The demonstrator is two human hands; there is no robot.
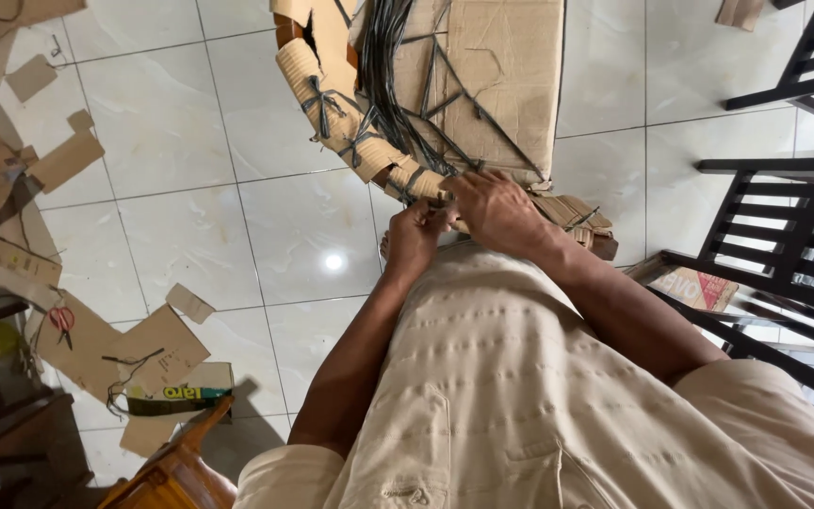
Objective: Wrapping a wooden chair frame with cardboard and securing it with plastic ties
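- Floor (pixel 190 217): pale glossy tiles under everything you see, with your cream shirt filling the lower part of the view.
- Cardboard-wrapped panel (pixel 501 85): the largest piece, lying at top centre ahead of you, crossed by dark plastic straps (pixel 383 75).
- Dark wooden chairs (pixel 784 207): slatted, standing at your right, well apart from your hands.
- Cardboard scraps (pixel 68 160): strewn over the tiles at your left, with red-handled scissors (pixel 62 320) lying on one sheet.
- Curved wooden part in cardboard (pixel 350 123): bound with knotted straps, it arcs from the top down to your hands, beside the panel.
- Your right hand (pixel 496 212): rests on the lower end of the curved part, fingers bent over the wrapping.
- Your left hand (pixel 416 236): just beside the right, fingertips pinched narrow on a strap knot (pixel 437 200) at that same end.
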